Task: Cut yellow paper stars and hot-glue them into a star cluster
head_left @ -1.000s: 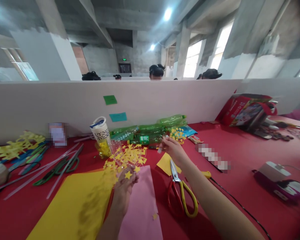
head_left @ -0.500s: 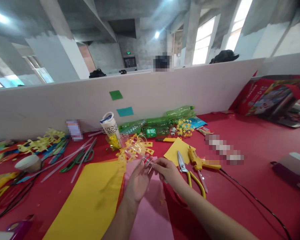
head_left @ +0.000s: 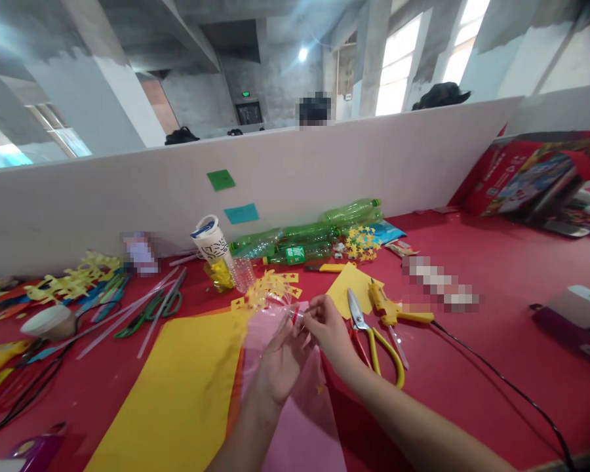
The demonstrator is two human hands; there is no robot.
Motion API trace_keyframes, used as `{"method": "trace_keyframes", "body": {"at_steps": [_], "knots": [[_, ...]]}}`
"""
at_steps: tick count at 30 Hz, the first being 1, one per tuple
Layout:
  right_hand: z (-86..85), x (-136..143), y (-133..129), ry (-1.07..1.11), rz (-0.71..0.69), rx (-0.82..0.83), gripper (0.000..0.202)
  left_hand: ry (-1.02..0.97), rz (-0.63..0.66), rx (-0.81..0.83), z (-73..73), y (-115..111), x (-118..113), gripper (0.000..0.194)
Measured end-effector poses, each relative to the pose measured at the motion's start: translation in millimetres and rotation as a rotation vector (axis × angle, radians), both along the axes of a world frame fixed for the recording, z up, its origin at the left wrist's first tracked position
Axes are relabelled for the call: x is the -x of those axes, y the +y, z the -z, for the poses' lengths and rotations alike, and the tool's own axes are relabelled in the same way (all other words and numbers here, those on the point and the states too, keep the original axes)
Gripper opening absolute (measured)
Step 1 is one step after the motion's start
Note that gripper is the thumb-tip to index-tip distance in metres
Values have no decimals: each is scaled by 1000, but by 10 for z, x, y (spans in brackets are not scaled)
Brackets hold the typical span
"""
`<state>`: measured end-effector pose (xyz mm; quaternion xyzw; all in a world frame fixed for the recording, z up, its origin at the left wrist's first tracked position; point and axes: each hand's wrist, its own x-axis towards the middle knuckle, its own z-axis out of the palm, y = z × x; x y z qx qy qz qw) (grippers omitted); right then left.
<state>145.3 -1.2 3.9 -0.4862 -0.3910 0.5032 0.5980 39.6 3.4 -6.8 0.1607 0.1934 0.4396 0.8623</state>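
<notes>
My left hand and my right hand meet over a pink sheet. Between their fingertips is a small clear plastic piece with a red band, gripped from both sides. Its far end is hard to make out against the yellow star cut-outs just beyond. To the left of my left hand lies a large yellow sheet, with orange paper under its edge. Scissors with yellow handles rest to the right of my right hand, near a yellow glue gun.
Green plastic bottles lie along the white partition. A white cup stands left of them. Green scissors and clear strips are at left, near a paper cup. The glue gun's black cord runs right.
Both hands have shifted slightly, and the banded piece has turned between the fingers. The view has moved a little, so the background sits higher.
</notes>
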Motion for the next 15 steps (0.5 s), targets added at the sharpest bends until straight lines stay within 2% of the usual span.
{"method": "trace_keyframes", "body": {"at_steps": [4,6,9,11,15], "knots": [[27,-13,-33,-6,89,-79,23,21,62,54,11,-74,-42,26],[48,-20,-50,-128,90,-124,33,0,73,50,4,-82,-42,29],[74,-29,-63,-421,128,-249,44,-6,39,67,-5,-43,-13,28],[73,-43,-65,-586,171,-323,43,1,-8,88,5,4,20,26],[32,-87,-73,-848,191,-339,22,-12,-64,98,42,75,75,21]]}}
